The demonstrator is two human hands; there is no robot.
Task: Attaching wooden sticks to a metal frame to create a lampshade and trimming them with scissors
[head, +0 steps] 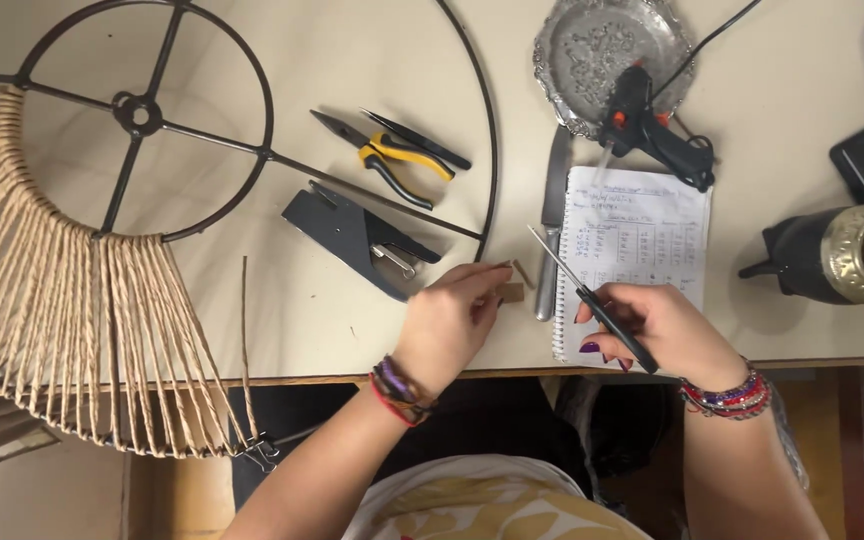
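**Cord end pinched, scissors in hand**

Fingers of the left hand (pixel 449 322) pinch a short piece of tan cord (pixel 508 291) just left of the notepad (pixel 635 250), low on the bench (pixel 352 320). The right hand (pixel 657 325) is clenched round the handles of thin scissors (pixel 592 298), which lie across the notepad's lower left corner with the tip pointing up and left, above the cord. The blades look closed or nearly so; I cannot tell for certain.

A knife (pixel 550 220) lies along the notepad's left edge. A black glue gun (pixel 652 128) rests above the notepad, partly on a silver tray (pixel 592 50). Further left of the notepad lie a stapler (pixel 357 238) and yellow-handled pliers (pixel 392 160), and well to the left a wire frame (pixel 152 120) half wrapped in the same tan cord.

By my reading, the step in hand is trimming a small length of cord. A clean cut would call for bringing the blades down to the pinched piece and opening them round it, close to the fingertips but clear of them.
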